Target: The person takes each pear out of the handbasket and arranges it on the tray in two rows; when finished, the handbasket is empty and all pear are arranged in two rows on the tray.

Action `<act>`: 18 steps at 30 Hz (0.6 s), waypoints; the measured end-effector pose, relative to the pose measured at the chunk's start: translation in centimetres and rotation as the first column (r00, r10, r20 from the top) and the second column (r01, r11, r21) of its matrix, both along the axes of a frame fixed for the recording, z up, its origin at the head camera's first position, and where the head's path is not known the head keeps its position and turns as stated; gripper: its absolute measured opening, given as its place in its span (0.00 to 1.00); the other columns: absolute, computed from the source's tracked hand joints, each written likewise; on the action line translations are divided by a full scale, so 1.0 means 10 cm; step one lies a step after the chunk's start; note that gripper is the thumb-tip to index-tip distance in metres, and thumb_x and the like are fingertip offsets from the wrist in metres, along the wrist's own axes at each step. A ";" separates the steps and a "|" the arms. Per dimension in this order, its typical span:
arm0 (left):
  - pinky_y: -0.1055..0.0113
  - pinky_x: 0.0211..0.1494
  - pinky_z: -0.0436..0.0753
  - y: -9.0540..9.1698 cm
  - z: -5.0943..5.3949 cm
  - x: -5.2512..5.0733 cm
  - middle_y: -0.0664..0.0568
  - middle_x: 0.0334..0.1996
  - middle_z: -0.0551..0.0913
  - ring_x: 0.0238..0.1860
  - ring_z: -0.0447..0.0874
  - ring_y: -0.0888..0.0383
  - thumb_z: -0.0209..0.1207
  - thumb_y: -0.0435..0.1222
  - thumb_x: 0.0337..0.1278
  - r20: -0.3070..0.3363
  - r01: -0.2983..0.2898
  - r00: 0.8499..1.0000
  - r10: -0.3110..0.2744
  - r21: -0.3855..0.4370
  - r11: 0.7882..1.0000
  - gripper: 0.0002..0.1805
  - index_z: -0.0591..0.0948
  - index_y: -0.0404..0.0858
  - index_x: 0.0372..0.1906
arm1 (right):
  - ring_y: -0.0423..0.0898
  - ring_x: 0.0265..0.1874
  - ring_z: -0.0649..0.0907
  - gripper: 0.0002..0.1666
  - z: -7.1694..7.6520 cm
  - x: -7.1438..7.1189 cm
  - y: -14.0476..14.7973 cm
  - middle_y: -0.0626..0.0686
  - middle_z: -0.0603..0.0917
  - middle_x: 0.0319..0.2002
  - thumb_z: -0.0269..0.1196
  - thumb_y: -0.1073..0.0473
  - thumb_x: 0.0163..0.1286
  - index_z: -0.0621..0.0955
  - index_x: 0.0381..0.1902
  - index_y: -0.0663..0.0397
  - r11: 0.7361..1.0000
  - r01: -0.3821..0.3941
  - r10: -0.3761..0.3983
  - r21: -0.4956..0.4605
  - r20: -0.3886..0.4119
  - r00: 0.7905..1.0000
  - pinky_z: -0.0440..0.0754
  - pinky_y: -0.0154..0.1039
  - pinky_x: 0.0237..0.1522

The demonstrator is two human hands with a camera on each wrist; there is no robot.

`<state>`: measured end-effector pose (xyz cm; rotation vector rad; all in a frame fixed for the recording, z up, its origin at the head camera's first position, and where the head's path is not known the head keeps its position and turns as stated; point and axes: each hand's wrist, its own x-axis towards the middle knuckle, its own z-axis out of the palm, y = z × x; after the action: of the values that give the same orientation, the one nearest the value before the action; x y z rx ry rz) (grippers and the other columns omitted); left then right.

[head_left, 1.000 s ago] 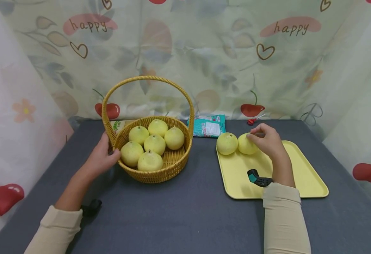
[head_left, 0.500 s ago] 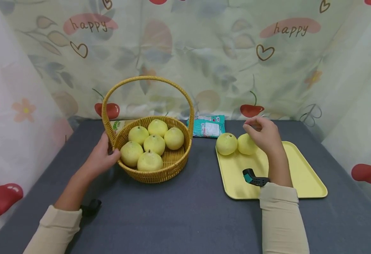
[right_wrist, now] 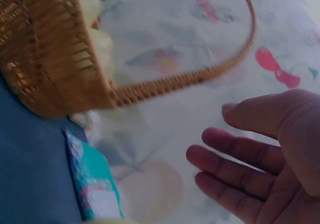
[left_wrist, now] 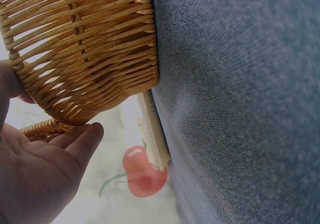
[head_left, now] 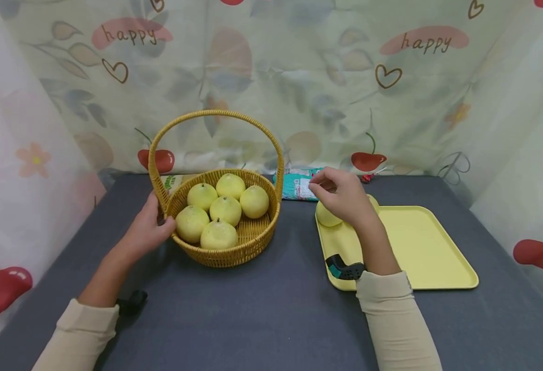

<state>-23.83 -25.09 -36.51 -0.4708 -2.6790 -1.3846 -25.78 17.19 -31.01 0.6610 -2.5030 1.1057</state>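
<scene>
A yellow wicker basket [head_left: 227, 260] with a tall arched handle holds several round pale-yellow fruits [head_left: 219, 236]. My left hand [head_left: 148, 226] grips its left rim at the foot of the handle; the left wrist view shows thumb and fingers on either side of the weave. Above the left end of a yellow tray [head_left: 431, 252] hovers my right hand [head_left: 345, 198], its relaxed fingers holding nothing in the right wrist view. Under that hand, two more such fruits lie on the tray: one fruit [head_left: 328, 215] partly shows, the other is mostly hidden.
A teal packet [head_left: 294, 184] lies behind, between basket and tray. Behind the tray is a red lollipop [head_left: 366, 178]. A pale green-lettered packet [head_left: 173, 182] sits behind the basket's left side. A printed curtain [head_left: 271, 93] closes off the back of the grey table.
My right hand has risen off the right-hand fruit on the tray and moved left, over the other fruit. My left hand and the basket have stayed in place.
</scene>
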 end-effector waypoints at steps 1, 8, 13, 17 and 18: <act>0.41 0.60 0.68 0.00 0.00 0.00 0.29 0.66 0.60 0.64 0.65 0.38 0.50 0.25 0.62 0.000 0.001 1.000 -0.001 0.000 1.000 0.41 0.43 0.29 0.76 | 0.48 0.38 0.85 0.06 -0.01 0.01 -0.07 0.53 0.86 0.38 0.65 0.62 0.69 0.85 0.41 0.58 1.000 -0.023 0.023 0.003 -0.006 1.000 0.81 0.47 0.45; 0.40 0.60 0.68 -0.02 0.00 0.00 0.28 0.67 0.59 0.64 0.64 0.38 0.49 0.25 0.62 0.003 -0.006 1.000 0.006 -0.010 1.000 0.42 0.42 0.29 0.76 | 0.43 0.37 0.84 0.05 -0.16 0.05 -0.61 0.49 0.86 0.36 0.66 0.62 0.69 0.87 0.40 0.58 0.973 -0.218 0.223 0.070 -0.064 0.973 0.81 0.42 0.44; 0.41 0.60 0.68 -0.04 0.00 -0.01 0.29 0.68 0.58 0.65 0.64 0.39 0.50 0.25 0.62 -0.001 -0.001 1.000 0.000 -0.011 1.000 0.43 0.42 0.30 0.77 | 0.47 0.40 0.84 0.08 -0.28 0.11 -0.95 0.51 0.87 0.39 0.67 0.59 0.69 0.87 0.42 0.56 0.943 -0.285 0.297 0.173 -0.049 0.954 0.80 0.44 0.45; 0.41 0.60 0.69 -0.03 -0.01 -0.02 0.29 0.67 0.59 0.64 0.65 0.39 0.50 0.26 0.62 0.001 -0.003 1.000 0.003 -0.020 1.000 0.42 0.42 0.30 0.77 | 0.51 0.45 0.84 0.15 -0.36 0.12 -1.12 0.54 0.86 0.46 0.68 0.57 0.68 0.86 0.50 0.58 0.917 -0.343 0.346 0.203 0.018 0.938 0.80 0.45 0.48; 0.41 0.60 0.69 -0.02 -0.01 -0.02 0.29 0.67 0.59 0.64 0.65 0.39 0.50 0.26 0.62 0.003 -0.005 1.000 0.005 -0.022 1.000 0.43 0.42 0.30 0.77 | 0.51 0.46 0.83 0.17 -0.37 0.11 -1.15 0.54 0.86 0.47 0.68 0.56 0.68 0.85 0.51 0.57 0.909 -0.358 0.358 0.215 0.042 0.933 0.79 0.44 0.48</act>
<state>-24.03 -25.33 -36.60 -0.4645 -2.6989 -1.3570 -24.63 5.64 -34.74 1.2238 -2.5928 0.9425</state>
